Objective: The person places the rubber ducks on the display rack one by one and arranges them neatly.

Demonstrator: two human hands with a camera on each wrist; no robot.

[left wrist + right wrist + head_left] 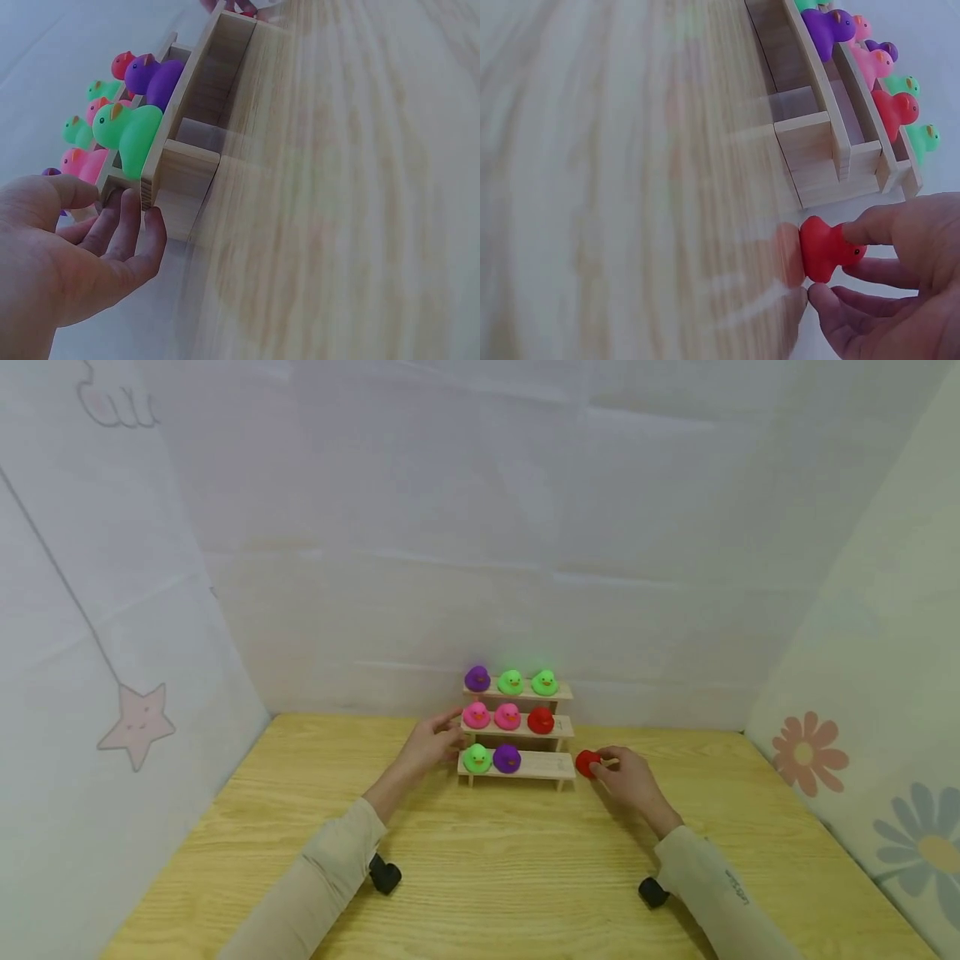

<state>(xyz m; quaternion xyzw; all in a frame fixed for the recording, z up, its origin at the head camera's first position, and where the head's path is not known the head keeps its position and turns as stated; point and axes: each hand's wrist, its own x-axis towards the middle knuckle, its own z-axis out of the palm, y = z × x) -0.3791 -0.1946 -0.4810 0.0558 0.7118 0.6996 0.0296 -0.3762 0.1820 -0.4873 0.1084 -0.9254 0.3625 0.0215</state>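
Note:
A three-tier wooden stand [540, 766] holds several rubber ducks. My left hand [432, 745] is at its left end, thumb and curled fingers around the end of the middle shelf in the left wrist view. Right of the stand, my right hand [628, 779] pinches a red rubber duck [821, 247] close over the tabletop. On the bottom tier are a green duck [477, 759] and a purple duck [507, 758]. The middle tier bears two pink ducks [507, 717] and a red duck [541, 721]. Up top sit a purple duck [477, 678] and two green ducks [545, 683].
The stand is on a wood-grain table [510, 877], near its back edge. A pale cloth [495, 527] hangs behind, with printed cloth at both sides. Black wrist cameras [386, 874] are strapped at both sleeves.

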